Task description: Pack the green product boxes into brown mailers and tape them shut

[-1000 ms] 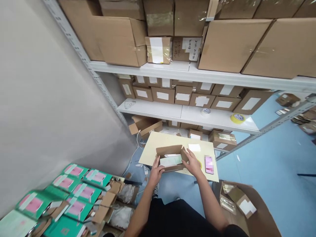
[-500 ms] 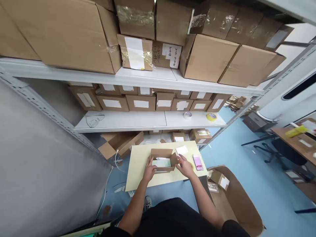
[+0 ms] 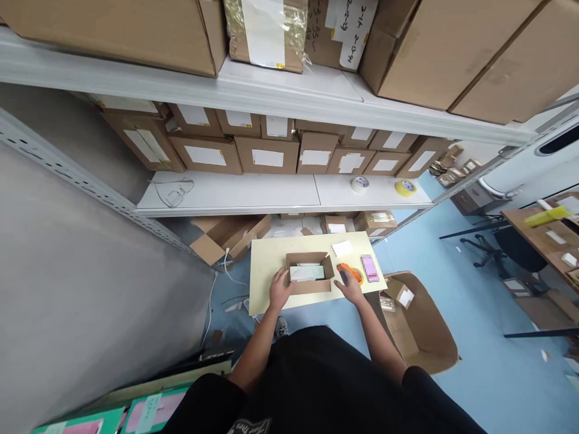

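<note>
A small open cardboard box (image 3: 310, 288) stands on the pale yellow table, with pale green and white packets (image 3: 307, 273) inside. My left hand (image 3: 280, 290) grips the box's left end, its thumb at the front corner. My right hand (image 3: 350, 288) is just right of the box, thumb and fingers apart and nothing held. By its fingertips lies an orange tape dispenser (image 3: 355, 272) with a yellow roll, partly covered by the hand; whether they touch I cannot tell. Behind it is a white paper (image 3: 342, 248), and to the right a pink-purple printed item (image 3: 370, 268).
Shelves ahead bear labelled cartons (image 3: 268, 158), a white tape roll (image 3: 359, 184), a yellow tape roll (image 3: 406, 188) and glasses (image 3: 174, 196). A large open carton (image 3: 427, 337) stands right of the table. Another open carton (image 3: 246, 238) is under the lowest visible shelf at left.
The view has tilted down and turned slightly. My right hand has left the box's right end and moved right to the orange tape dispenser. My left hand stays at the box.
</note>
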`<action>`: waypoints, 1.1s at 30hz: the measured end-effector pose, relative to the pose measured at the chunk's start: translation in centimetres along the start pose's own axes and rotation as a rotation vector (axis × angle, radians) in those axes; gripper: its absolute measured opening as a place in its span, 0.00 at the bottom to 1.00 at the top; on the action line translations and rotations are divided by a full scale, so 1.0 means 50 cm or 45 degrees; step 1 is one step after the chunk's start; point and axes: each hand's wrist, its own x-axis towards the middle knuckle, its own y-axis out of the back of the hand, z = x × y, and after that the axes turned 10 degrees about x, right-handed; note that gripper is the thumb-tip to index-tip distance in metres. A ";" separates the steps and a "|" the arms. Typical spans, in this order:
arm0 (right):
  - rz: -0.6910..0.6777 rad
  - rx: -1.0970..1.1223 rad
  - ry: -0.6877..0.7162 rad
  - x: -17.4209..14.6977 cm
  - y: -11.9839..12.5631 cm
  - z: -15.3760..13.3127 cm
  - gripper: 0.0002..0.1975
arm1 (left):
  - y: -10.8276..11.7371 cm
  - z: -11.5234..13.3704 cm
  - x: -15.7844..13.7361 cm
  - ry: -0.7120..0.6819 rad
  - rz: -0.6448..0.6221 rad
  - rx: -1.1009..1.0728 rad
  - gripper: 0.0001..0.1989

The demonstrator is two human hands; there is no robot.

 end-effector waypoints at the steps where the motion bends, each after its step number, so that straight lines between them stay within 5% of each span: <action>1: 0.006 0.003 -0.033 0.007 -0.008 0.003 0.37 | 0.001 0.007 -0.001 -0.112 -0.090 0.078 0.32; 5: -0.036 0.040 -0.107 0.036 -0.042 0.006 0.41 | -0.008 0.021 -0.013 -0.221 -0.439 0.272 0.47; 11: -0.360 0.186 0.048 0.039 -0.110 -0.019 0.47 | -0.010 -0.003 -0.017 -0.232 -0.506 0.102 0.42; 15: -0.425 0.204 0.035 0.022 -0.129 -0.019 0.52 | 0.008 -0.021 0.010 -0.251 -0.541 -0.227 0.39; 18: -0.325 0.326 0.015 0.019 -0.126 -0.003 0.46 | 0.010 -0.020 0.032 -0.169 -0.407 -0.404 0.27; 22: 0.110 0.541 -0.152 0.036 -0.134 0.017 0.33 | -0.002 0.003 0.048 0.019 -0.116 -0.292 0.21; 26: 0.284 0.460 -0.259 0.054 -0.159 0.025 0.28 | 0.002 0.039 0.061 0.118 0.072 -0.078 0.38; 30: 0.272 0.299 -0.324 0.054 -0.183 0.036 0.29 | 0.035 0.071 0.097 -0.037 -0.024 0.225 0.54; 33: 0.279 0.229 -0.345 0.049 -0.190 0.050 0.34 | 0.060 0.083 0.125 -0.200 -0.148 0.377 0.57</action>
